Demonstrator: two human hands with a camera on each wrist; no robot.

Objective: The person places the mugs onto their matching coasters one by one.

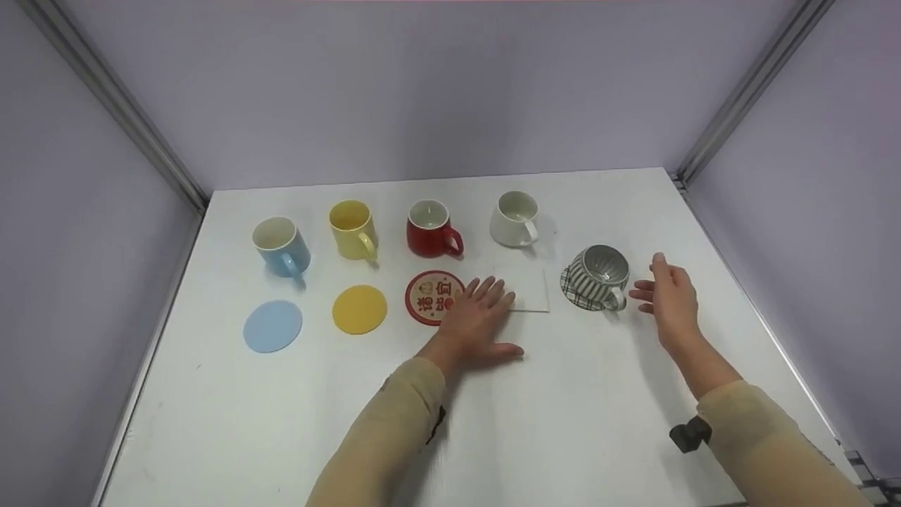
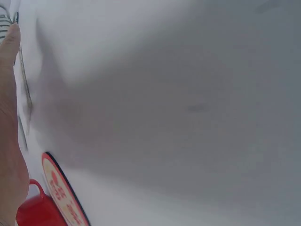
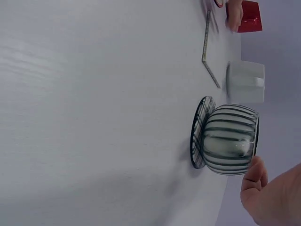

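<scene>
Striped mug (image 1: 598, 276) upright on checked coaster (image 3: 197, 132); handle (image 1: 617, 299) points near-right.

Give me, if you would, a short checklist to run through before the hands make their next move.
1. Striped mug upright on the checked coaster: ok.
2. Right hand holding nothing: ok, it is beside the striped mug with its fingers open.
3. Square white coaster fully uncovered in the head view: not ok, the left hand hides part of it.
4. Left hand clear of that coaster, not touching: cannot tell.
5. White mug upright: ok, it stands behind the square white coaster.
6. Blue coaster and yellow coaster bare: ok.
</scene>
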